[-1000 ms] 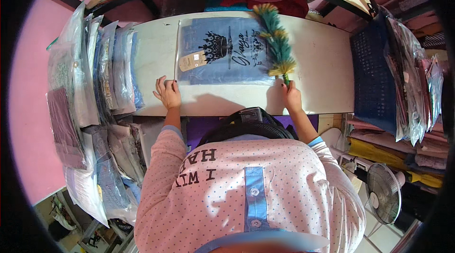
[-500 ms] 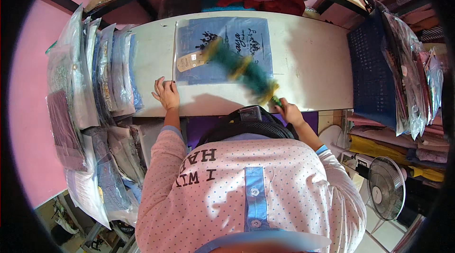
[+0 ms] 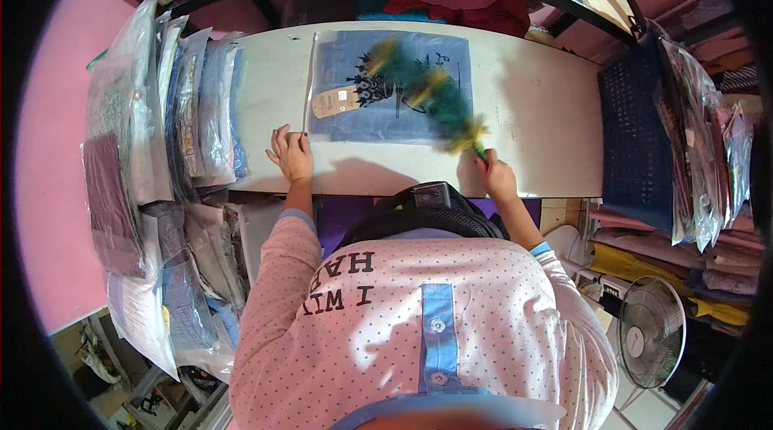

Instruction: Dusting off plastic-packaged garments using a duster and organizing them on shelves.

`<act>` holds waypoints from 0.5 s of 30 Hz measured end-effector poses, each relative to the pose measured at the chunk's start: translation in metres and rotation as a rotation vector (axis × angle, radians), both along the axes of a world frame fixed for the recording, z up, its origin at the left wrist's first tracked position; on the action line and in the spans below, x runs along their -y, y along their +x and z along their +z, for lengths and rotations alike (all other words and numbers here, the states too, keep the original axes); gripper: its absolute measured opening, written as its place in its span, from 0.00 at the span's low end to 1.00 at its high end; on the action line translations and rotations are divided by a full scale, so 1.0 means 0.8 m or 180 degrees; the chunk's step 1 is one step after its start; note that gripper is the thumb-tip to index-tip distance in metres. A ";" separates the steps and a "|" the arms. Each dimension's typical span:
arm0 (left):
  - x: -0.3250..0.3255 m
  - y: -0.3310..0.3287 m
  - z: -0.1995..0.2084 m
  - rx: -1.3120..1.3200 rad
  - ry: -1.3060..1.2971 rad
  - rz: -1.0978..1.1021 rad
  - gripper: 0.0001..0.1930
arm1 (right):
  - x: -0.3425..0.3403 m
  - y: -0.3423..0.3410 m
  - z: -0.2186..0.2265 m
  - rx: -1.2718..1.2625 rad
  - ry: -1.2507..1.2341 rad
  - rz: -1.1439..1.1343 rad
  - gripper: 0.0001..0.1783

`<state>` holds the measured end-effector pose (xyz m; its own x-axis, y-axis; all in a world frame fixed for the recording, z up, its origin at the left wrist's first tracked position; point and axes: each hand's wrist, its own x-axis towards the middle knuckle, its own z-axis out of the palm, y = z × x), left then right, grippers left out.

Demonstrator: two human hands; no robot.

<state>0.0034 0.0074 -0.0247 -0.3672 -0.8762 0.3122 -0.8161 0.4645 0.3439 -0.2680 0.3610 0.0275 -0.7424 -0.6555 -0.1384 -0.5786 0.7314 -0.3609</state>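
Tabletop viewed from above, with the packaged blue garment lying flat left of centre, nearer the far edge than the near one. The right hand, above the near edge and right of centre, is closed around the green handle of a green-and-yellow duster. From this hand the duster's blurred head slants toward the far left, across the garment's black print; whether it touches the wrapping cannot be told. The garment thus lies beyond the right hand and to its left. The left hand, palm down with fingers slightly spread and nothing visible in its grasp, is at the near edge, just beside the package's near left corner; contact cannot be determined. A tan tag shows on the package's left part. Bagged garments line the tabletop's left end; a dark blue basket stands at the right end.
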 end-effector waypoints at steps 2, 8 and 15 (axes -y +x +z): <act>0.000 -0.003 0.003 -0.0035 0.0007 -0.0020 0.04 | 0.017 -0.008 -0.008 0.0041 -0.0447 -0.0410 0.16; -0.002 0.002 0.002 -0.0034 0.0048 0.0009 0.05 | 0.048 0.001 0.008 0.0184 -0.0304 0.0962 0.16; -0.003 -0.004 0.007 -0.0080 0.0034 0.0001 0.06 | 0.091 -0.003 -0.014 0.0072 -0.0802 0.0119 0.18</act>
